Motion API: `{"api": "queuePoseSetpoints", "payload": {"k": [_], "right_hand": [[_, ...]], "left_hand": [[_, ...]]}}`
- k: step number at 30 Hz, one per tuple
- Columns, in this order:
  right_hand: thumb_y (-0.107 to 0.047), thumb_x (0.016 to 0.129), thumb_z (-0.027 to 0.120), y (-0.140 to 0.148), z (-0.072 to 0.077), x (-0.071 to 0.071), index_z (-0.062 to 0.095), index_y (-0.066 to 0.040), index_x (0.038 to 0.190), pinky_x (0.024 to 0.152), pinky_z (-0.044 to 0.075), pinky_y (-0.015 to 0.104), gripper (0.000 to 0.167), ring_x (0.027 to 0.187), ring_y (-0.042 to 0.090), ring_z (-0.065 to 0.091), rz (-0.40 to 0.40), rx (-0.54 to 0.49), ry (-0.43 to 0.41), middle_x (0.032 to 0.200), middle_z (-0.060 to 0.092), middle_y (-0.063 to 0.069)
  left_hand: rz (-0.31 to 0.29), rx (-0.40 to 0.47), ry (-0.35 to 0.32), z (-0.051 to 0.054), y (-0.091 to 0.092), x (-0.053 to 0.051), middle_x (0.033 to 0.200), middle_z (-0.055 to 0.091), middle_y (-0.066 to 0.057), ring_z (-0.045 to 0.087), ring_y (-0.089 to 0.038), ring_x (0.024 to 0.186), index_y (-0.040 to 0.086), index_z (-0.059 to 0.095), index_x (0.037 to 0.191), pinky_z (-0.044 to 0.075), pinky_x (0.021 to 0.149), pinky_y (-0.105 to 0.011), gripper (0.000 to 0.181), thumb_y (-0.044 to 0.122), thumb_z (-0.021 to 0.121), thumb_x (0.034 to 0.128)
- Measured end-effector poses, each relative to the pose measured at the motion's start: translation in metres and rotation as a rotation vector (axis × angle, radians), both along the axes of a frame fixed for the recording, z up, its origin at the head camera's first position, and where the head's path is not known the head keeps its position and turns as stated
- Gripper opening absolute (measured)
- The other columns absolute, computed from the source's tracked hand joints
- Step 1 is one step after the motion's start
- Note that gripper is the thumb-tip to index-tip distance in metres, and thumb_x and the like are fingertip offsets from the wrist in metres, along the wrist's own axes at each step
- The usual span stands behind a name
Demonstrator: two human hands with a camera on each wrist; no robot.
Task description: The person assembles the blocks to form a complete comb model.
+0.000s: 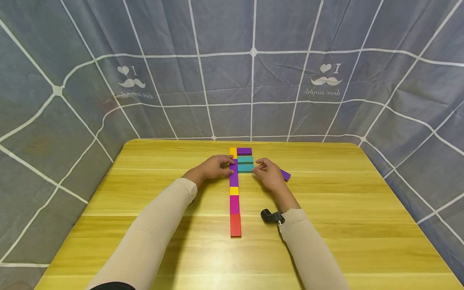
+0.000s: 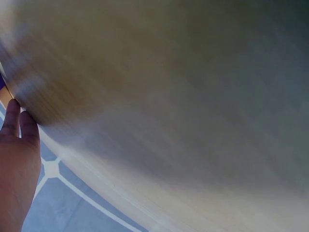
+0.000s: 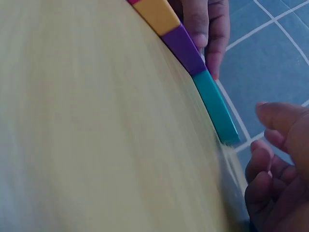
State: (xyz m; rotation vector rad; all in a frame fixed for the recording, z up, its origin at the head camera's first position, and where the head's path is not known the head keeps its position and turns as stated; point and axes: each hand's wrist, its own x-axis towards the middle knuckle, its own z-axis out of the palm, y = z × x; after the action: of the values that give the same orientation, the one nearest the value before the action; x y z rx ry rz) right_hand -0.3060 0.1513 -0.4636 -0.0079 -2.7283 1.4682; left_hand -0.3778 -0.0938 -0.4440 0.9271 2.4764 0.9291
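A column of flat coloured blocks runs toward the far edge: red [image 1: 235,225], magenta [image 1: 235,204], yellow [image 1: 234,191], purple [image 1: 233,180] and yellow [image 1: 233,152]. Two teal blocks [image 1: 245,168] lie side by side, pointing right from the purple part; beyond them a purple block [image 1: 244,151] points right from the top yellow one. My left hand [image 1: 216,166] rests its fingertips on the column's left side, fingers extended. Just right of the teal blocks, my right hand [image 1: 271,175] hovers with loosely bent fingers, nothing held; the right wrist view shows a gap to the teal end.
A loose purple block [image 1: 286,175] lies at an angle beside the right hand, partly hidden by it. The wooden table [image 1: 326,225] ends at a grey checked curtain [image 1: 232,80] behind and on both sides. A black strapped device [image 1: 272,216] sits at the right wrist.
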Motion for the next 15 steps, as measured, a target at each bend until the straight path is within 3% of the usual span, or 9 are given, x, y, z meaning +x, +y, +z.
{"api": "queuePoseSetpoints", "payload": {"k": [5,15], "right_hand": [[-0.023,0.097,0.065,0.013,0.011,0.011,0.059,-0.004,0.130,0.062,0.048,0.030,0.039,0.086,0.026,0.059,-0.010,0.013,0.007,0.109,0.061,0.010],[-0.023,0.098,0.063,0.046,0.030,0.039,0.059,-0.002,0.131,0.066,0.050,0.031,0.039,0.095,0.028,0.058,-0.096,0.042,0.026,0.113,0.061,0.012]], "left_hand": [[-0.011,-0.007,0.015,-0.001,-0.001,0.002,0.152,0.044,-0.011,0.034,-0.030,0.144,0.006,0.063,0.132,0.023,0.119,-0.039,0.043,0.022,0.071,0.0929],[-0.036,-0.004,0.029,-0.003,-0.005,0.003,0.152,0.044,-0.011,0.034,-0.030,0.143,0.006,0.063,0.132,0.024,0.119,-0.039,0.042,0.021,0.070,0.0933]]}}
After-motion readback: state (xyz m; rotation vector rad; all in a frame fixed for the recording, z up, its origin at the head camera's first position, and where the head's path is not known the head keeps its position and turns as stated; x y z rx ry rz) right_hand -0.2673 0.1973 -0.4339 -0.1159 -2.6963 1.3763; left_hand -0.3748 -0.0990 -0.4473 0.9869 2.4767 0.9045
